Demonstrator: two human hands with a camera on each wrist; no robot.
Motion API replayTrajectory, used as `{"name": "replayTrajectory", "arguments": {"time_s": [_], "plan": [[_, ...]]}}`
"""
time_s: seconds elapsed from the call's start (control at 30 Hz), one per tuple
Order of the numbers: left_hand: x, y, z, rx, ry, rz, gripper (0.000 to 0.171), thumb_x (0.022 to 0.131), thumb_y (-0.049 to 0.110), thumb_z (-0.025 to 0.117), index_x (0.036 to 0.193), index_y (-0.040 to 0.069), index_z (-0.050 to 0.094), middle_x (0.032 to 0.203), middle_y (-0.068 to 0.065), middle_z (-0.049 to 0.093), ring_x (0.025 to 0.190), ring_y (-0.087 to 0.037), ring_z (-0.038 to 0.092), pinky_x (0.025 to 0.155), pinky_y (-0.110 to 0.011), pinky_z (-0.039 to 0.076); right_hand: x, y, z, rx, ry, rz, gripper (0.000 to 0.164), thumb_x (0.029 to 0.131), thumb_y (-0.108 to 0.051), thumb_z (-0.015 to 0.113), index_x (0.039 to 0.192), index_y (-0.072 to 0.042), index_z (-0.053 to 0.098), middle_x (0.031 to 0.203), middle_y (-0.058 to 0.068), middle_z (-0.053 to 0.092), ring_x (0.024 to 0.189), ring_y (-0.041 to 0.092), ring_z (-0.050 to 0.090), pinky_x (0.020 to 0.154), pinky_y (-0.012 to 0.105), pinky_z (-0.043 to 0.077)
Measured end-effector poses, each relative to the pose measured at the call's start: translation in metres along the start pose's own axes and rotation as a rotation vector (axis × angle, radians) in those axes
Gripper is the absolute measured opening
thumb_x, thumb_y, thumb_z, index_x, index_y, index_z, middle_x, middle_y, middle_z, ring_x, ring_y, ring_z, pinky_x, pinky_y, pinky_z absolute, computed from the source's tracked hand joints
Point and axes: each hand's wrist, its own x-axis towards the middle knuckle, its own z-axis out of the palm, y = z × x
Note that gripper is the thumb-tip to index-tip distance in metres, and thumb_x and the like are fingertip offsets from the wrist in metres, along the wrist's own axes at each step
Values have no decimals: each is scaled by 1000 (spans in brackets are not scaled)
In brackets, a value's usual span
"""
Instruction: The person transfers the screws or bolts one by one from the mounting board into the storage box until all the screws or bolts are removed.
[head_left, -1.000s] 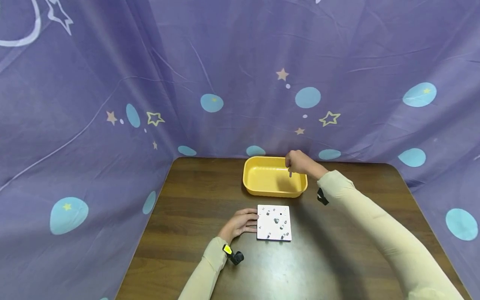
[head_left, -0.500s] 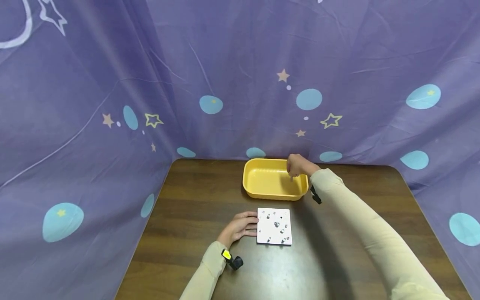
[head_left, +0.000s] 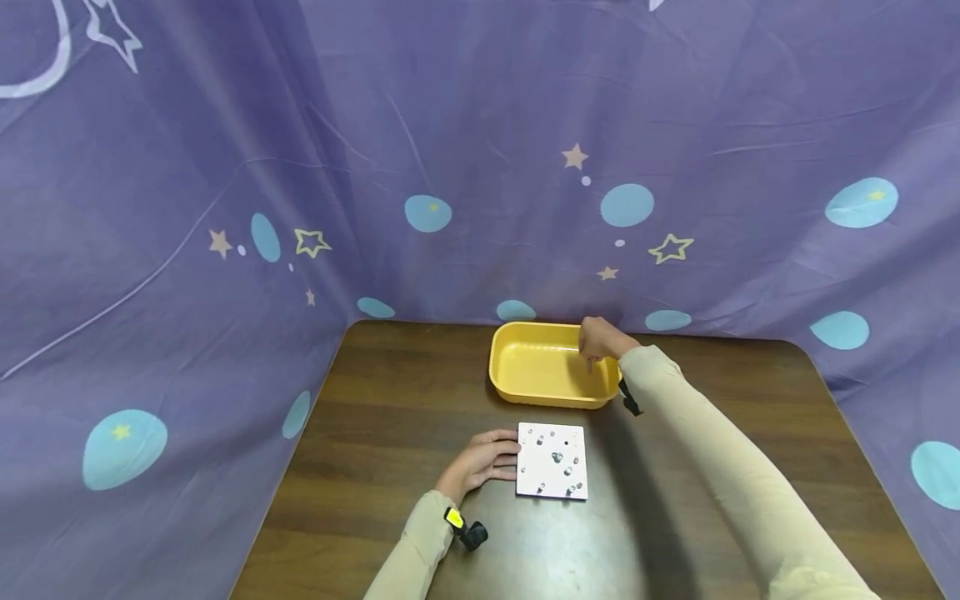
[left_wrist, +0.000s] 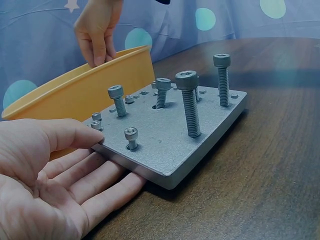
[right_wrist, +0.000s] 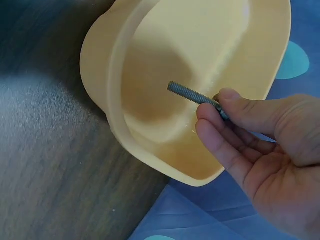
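Observation:
My right hand (head_left: 600,339) is over the right part of a yellow plastic bin (head_left: 551,400). In the right wrist view its thumb and fingers pinch a socket head bolt (right_wrist: 190,93), the threaded shank pointing out over the bin's inside and the head mostly hidden by the fingers. At the left edge of a square metal plate (left_wrist: 160,150), my left hand (head_left: 480,462) grips with the thumb on the top edge and the fingers reaching under it. Several socket head bolts of different sizes, such as a thick tall bolt (left_wrist: 191,112), stand upright in the plate.
The plate and bin rest on a brown wooden table (head_left: 397,417), the bin behind the plate near the back edge. A purple patterned curtain (head_left: 480,150) hangs behind and to both sides. A dark hole (head_left: 566,443) shows near the plate's upper right.
My right hand has lowered slightly into the bin with the bolt, its forearm shifting left. My left hand and the plate hold their places on the table; the head view has tilted slightly.

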Motion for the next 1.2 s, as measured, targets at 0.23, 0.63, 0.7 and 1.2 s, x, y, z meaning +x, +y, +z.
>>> {"name": "replayTrajectory", "arguments": {"time_s": [0.23,0.63,0.7,1.2], "plan": [[-2,4,5,6,-15,13,44,97,8,65,137,-5,54,107,-11,69,91,-19,70,84,-46,64,3,7,5,-17,-47,51,19,90,9,63,104,9,75,88,23,76,81,34,75,69,35,64],[-2,4,7,14,-7,3,43,96,8,65,136,-5,55,109,-13,71,92,-20,70,84,-46,64,12,11,16,-1,-2,72,14,87,11,65,96,8,76,83,18,76,66,22,70,53,23,53],[-3,4,6,13,-9,1,43,97,8,65,136,-5,55,109,-13,71,93,-21,70,85,-47,64,13,10,18,-14,11,63,14,86,11,64,92,7,76,81,16,75,61,18,65,51,21,50],[-4,2,2,4,1,5,43,97,8,65,136,-5,54,107,-11,69,91,-20,70,85,-46,63,7,0,17,-87,40,-12,32,87,9,59,60,-8,53,55,-4,40,53,11,34,48,22,31]]}}
